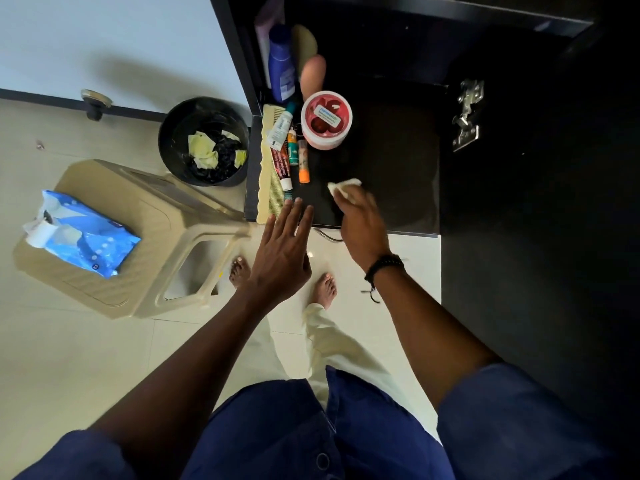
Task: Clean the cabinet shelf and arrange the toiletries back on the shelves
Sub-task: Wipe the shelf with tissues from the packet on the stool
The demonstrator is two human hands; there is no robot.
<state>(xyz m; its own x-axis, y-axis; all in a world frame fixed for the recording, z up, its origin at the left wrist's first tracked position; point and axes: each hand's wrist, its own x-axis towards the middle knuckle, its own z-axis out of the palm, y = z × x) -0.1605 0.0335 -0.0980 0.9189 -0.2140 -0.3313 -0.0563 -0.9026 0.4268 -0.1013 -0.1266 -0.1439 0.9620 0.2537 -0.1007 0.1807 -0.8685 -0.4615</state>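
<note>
Shelf (388, 161) holds one red jar (326, 119), one comb (267, 192); right hand (360, 223) pinches one wipe (343, 186), left hand (282, 251) spread.

Comb (268, 168) along the shelf's (391, 161) left edge; tubes (292, 150) beside it; jar (326, 119) further right; bottles (281, 64) at the shelf's back; wipe (343, 187) near its front; bin (180, 126) left of the shelf; stool (156, 209) further left, packet (86, 237) on it.

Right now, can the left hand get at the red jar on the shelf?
Probably yes: the left hand is open at the shelf front, and only low tubes lie between it and the red jar.
</note>
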